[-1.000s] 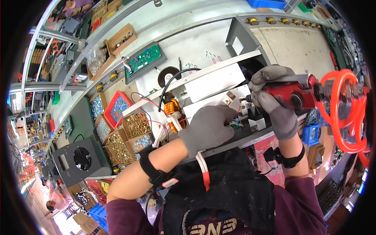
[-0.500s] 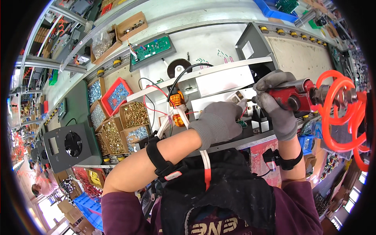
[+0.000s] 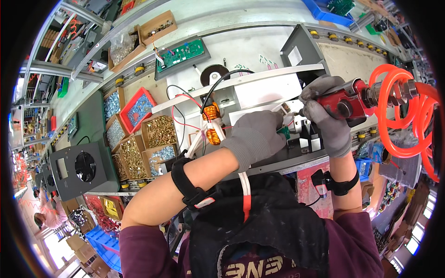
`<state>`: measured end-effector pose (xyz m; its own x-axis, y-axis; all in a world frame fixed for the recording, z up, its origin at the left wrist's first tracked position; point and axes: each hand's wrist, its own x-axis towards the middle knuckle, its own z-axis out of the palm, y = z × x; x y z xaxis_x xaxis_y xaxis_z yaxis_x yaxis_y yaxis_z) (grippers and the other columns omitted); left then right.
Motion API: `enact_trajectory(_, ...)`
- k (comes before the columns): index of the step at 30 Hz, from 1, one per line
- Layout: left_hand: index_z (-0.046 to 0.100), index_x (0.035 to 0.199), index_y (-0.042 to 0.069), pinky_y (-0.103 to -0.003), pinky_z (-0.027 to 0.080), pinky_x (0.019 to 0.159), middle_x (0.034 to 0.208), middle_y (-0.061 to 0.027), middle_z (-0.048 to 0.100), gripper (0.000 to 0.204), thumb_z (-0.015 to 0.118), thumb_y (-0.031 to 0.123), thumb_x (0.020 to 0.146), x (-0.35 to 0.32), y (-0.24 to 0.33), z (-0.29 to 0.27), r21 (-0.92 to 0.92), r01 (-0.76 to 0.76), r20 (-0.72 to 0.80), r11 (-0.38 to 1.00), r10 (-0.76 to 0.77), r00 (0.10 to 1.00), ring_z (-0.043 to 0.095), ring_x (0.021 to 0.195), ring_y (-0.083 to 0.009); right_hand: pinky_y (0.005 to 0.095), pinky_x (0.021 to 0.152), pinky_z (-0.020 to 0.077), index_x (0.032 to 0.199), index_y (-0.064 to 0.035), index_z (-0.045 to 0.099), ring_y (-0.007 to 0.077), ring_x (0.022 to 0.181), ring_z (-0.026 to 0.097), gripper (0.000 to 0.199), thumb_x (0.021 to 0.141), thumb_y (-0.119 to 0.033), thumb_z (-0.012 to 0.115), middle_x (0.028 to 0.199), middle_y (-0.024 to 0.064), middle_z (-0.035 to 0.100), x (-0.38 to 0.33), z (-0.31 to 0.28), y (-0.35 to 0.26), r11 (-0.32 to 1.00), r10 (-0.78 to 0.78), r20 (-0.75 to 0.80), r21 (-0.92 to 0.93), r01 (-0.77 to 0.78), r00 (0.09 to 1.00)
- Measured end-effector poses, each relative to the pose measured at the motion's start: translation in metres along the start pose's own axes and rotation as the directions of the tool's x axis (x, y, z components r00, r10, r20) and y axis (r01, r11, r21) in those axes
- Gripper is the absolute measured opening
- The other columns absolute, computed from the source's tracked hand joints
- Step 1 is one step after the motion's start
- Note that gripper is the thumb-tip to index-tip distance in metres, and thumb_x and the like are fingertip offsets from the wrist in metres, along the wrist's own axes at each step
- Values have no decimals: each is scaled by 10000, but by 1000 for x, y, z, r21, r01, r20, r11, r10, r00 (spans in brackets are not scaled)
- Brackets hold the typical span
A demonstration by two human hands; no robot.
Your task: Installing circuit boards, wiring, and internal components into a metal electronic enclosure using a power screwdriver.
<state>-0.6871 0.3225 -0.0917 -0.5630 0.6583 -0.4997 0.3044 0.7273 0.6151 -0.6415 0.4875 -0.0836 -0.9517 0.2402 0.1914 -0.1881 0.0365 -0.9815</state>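
Head view, looking down: a pale, scuffed desk (image 3: 357, 58) edged with yellow rollers (image 3: 346, 41) fills a busy workshop; a person in pink (image 3: 54, 214) is at far left. An open grey metal case (image 3: 303, 51) lies on the desk, holding a ridged copper coil (image 3: 212, 111) and smooth white panels. To its left, cardboard boxes (image 3: 145, 142) and a red plastic tray (image 3: 123, 117) brim with small fasteners. The right hand (image 3: 327, 123), in a knitted grey glove, has its grip closed around a glossy red power tool (image 3: 340, 102), its nose over the case's near right part; a springy orange hose (image 3: 427, 91) trails from it. The gloved left hand (image 3: 259, 134) curls beside a small metal block (image 3: 286, 109); whether its grip holds anything, I cannot tell.
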Motion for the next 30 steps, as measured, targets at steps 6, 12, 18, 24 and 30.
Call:
enact_trajectory(6,618,970,31,-415,476,808,866,-168,652,348,554,316,781,1,0,-2,0,32,30,999,-32,999,632,874,-328,263,673,507,904,-35,573,116,760,595,250,703,111,606,831,55,621,1,-1,1,1000,-13,-11,0,13,1000)
enact_trajectory(12,621,970,40,-414,476,798,868,-159,655,351,560,335,789,1,1,-4,13,14,43,1000,-14,999,633,872,-322,256,674,509,889,-31,574,111,760,597,240,703,114,619,824,49,619,0,-3,2,999,-2,-25,37,3,1000)
enact_trajectory(18,633,991,69,-421,482,776,845,-146,662,364,573,374,802,-1,0,-3,17,-2,-28,1000,2,1000,640,855,-311,255,673,512,876,-29,580,105,756,599,232,701,111,637,810,41,618,-1,-3,6,998,-65,-48,-14,64,997)
enact_trajectory(24,653,1033,73,-360,512,707,756,-115,668,304,593,284,822,0,-3,-10,-40,61,-165,997,-67,984,660,742,-243,260,670,516,885,-25,587,110,755,604,223,709,105,629,812,46,625,-4,-5,5,999,-26,-56,24,28,998)
enact_trajectory(30,641,998,20,-260,503,650,752,-74,661,250,628,214,842,-2,5,-14,-199,-196,-205,960,154,966,619,690,-109,223,581,453,943,-52,478,97,727,526,221,760,62,529,882,82,558,-9,-9,1,999,-29,44,-34,31,999)
